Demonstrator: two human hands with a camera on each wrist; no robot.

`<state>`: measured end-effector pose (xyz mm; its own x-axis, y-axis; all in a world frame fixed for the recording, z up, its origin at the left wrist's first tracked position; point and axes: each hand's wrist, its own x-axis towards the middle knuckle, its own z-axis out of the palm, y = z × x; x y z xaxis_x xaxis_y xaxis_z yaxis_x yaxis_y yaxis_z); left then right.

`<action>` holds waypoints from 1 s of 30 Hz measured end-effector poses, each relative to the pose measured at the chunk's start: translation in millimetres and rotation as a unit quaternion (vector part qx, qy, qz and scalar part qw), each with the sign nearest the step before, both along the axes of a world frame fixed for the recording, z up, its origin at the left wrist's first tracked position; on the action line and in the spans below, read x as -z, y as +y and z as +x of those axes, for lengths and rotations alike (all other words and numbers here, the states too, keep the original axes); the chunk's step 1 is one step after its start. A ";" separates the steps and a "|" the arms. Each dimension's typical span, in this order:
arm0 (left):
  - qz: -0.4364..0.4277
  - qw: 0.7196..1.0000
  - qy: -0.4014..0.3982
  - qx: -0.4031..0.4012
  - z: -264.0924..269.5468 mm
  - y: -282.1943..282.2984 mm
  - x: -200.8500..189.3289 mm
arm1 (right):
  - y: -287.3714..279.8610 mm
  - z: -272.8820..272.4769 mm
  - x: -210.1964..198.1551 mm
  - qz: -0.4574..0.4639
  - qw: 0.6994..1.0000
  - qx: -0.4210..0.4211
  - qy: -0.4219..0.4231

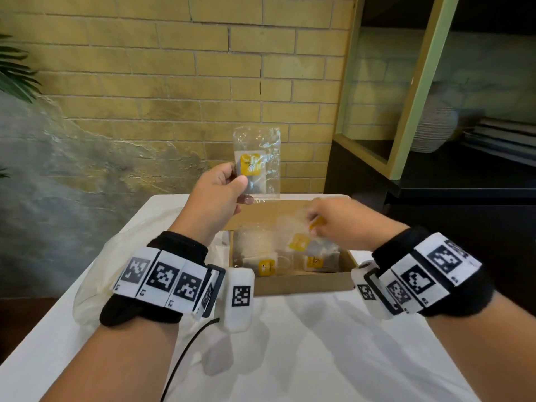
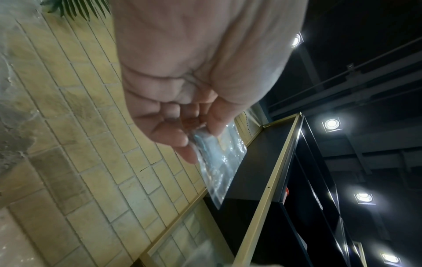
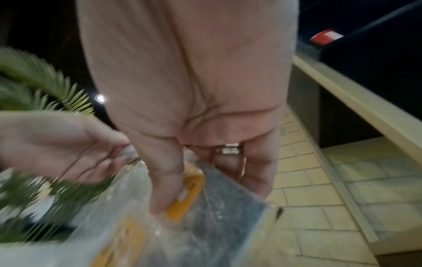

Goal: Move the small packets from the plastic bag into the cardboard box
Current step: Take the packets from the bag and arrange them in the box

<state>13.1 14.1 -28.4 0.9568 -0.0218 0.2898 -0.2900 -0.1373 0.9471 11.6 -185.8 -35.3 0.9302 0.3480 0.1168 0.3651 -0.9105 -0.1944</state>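
Observation:
My left hand (image 1: pixel 238 183) holds a clear small packet (image 1: pixel 256 162) with a yellow label upright above the far edge of the cardboard box (image 1: pixel 301 284). In the left wrist view the fingertips (image 2: pixel 182 142) pinch that packet (image 2: pixel 219 166) by its edge. My right hand (image 1: pixel 315 224) hovers over the open box and pinches a second, blurred packet (image 1: pixel 304 242) by its yellow tag; the right wrist view shows the thumb on that packet (image 3: pixel 219 202). Several more yellow-labelled packets (image 1: pixel 266 266) lie inside the box. The whitish plastic bag (image 1: pixel 95 274) lies crumpled left of the box.
The box and bag sit on a white table (image 1: pixel 319 343). A black cable (image 1: pixel 185 352) trails from my left wrist. A brick wall stands behind. A dark shelf unit (image 1: pixel 420 97) with a ribbed vase (image 1: pixel 435 126) is at the right, and plant leaves (image 1: pixel 14 74) are at the far left.

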 end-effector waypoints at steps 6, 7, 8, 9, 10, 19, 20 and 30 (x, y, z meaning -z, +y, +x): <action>0.030 0.999 0.005 0.014 -3.1 -1.5 -0.2 | 6.0 -5.9 22.0 -0.169 0.983 -0.012 0.071; 0.035 0.999 0.005 0.016 -3.5 -1.6 0.0 | 5.3 -5.8 24.3 -0.170 0.983 -0.008 0.075; 0.038 0.999 0.006 0.019 -3.6 -1.6 0.2 | 4.4 -4.7 25.7 -0.170 0.982 -0.002 0.078; 0.040 0.999 0.006 0.020 -3.7 -1.6 0.3 | 3.2 -4.0 26.0 -0.166 0.983 0.004 0.080; 0.041 0.999 0.006 0.022 -3.5 -1.6 0.4 | 1.4 -3.1 26.0 -0.157 0.984 0.008 0.081; 0.049 0.999 0.010 0.022 -3.5 -0.5 0.2 | -5.9 -0.4 14.1 -0.207 0.977 0.024 0.048; 0.049 0.998 0.010 0.022 -3.5 -0.5 0.0 | -4.6 -0.9 13.4 -0.217 0.975 0.022 0.051; 0.053 0.998 0.012 0.022 -3.3 -1.2 1.2 | -1.4 4.4 24.8 -0.183 0.979 0.011 0.086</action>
<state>9.9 12.9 -29.6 0.9608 -0.0926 0.2612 -0.2757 -0.2250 0.9345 16.0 -187.2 -60.1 0.9327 0.3175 -0.1711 0.3357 -0.9377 0.0898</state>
